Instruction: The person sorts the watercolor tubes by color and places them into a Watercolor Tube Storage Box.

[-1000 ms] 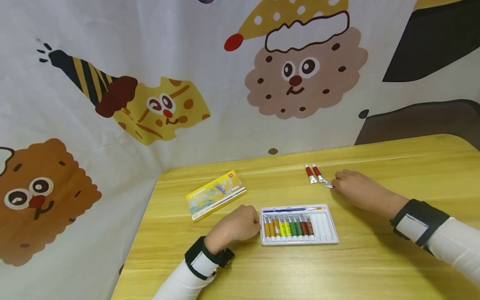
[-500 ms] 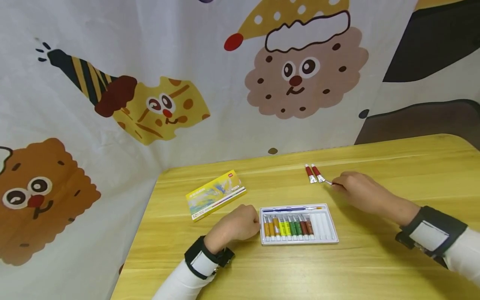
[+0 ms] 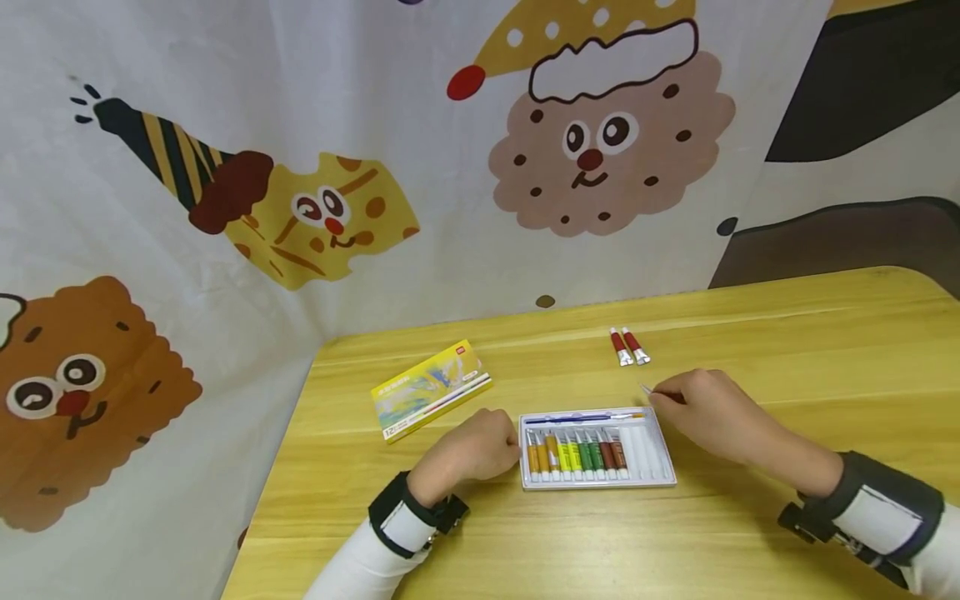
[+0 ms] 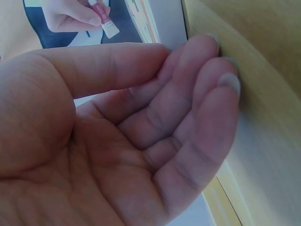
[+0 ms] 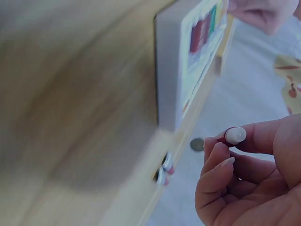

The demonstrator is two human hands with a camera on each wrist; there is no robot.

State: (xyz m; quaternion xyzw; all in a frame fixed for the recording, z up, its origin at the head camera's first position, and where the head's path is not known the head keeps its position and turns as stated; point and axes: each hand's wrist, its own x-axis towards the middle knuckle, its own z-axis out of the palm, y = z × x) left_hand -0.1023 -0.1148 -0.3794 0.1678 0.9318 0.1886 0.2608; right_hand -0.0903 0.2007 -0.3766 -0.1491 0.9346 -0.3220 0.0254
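Two white fabric sleeves (image 3: 363,567) reach in from the near corners, each ending in a dark wrist strap (image 3: 877,510) with a pale rectangular patch. The left hand (image 3: 468,450) lies on the table at the left end of a paint tray, its fingers loosely curled around nothing; whether it touches the tray is unclear. The right hand (image 3: 716,417), just beyond the tray's far right corner, pinches one small paint tube (image 4: 104,19) between thumb and fingers: red label, flattened metallic end, smooth round white cap (image 5: 235,135).

The tray (image 3: 647,457) is a shallow white rectangle, plastic-looking, with moulded ridges. In it stand nine tubes (image 3: 576,457) in a row: three orange, two yellow, two green, two reddish brown. One slim blue-handled brush (image 3: 577,420) lies along the far side.

Farther left, one flat yellow box (image 3: 432,392) sits at a slant. Farther right, two red tubes (image 3: 632,343) lie side by side, crimped ends nearer. All rest on a yellowish wood-grain table (image 3: 570,542). Behind hangs a softly creased white cloth (image 3: 450,267) printed with three smiling faces: a scalloped brown biscuit (image 3: 97,358), a wedge of cheese (image 3: 337,242) and a round cookie (image 3: 585,183).
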